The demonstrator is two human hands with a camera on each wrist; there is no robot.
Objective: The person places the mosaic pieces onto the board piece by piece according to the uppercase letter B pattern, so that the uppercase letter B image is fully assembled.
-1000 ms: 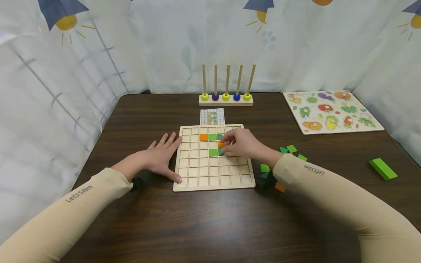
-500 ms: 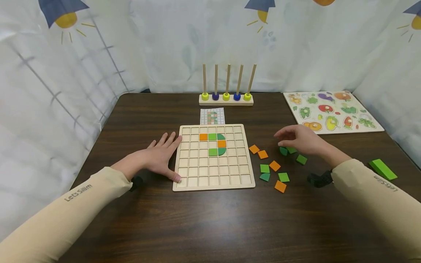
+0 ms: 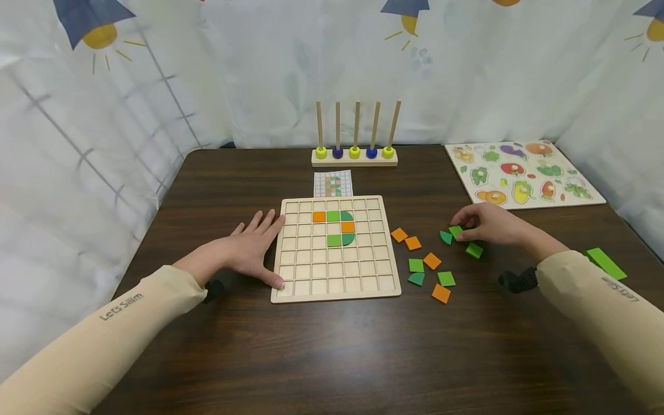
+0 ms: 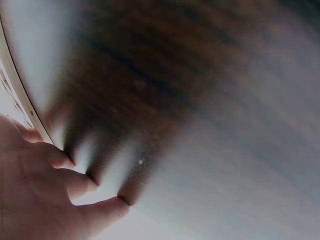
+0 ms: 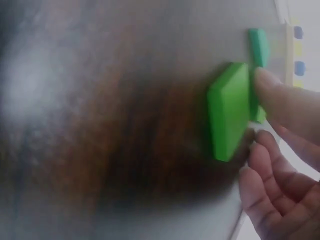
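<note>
A wooden grid board (image 3: 313,271) lies on the table, holding orange, light green and dark green pieces near its upper middle. The left hand (image 3: 246,251) rests flat with spread fingers at the board's left edge, thumb on the lower left corner. To the right of the board, the right hand (image 3: 493,226) pinches a light green square (image 3: 455,231) between thumb and fingers, at the table. A dark green quarter piece (image 3: 445,237) lies just left of it, and another green square (image 3: 474,250) lies below; in the right wrist view this green square (image 5: 230,112) appears large beside the hand.
Several loose orange, green and dark green pieces (image 3: 432,261) lie right of the board. A printed pattern card (image 3: 333,183) touches its top edge. Behind stand a peg rack (image 3: 355,158) and, at back right, a vegetable puzzle (image 3: 524,174). A green block (image 3: 606,264) lies far right.
The right hand has left the orange piece on the board, moved right to the loose pieces and taken hold of a light green square. The left hand has stayed in place.
</note>
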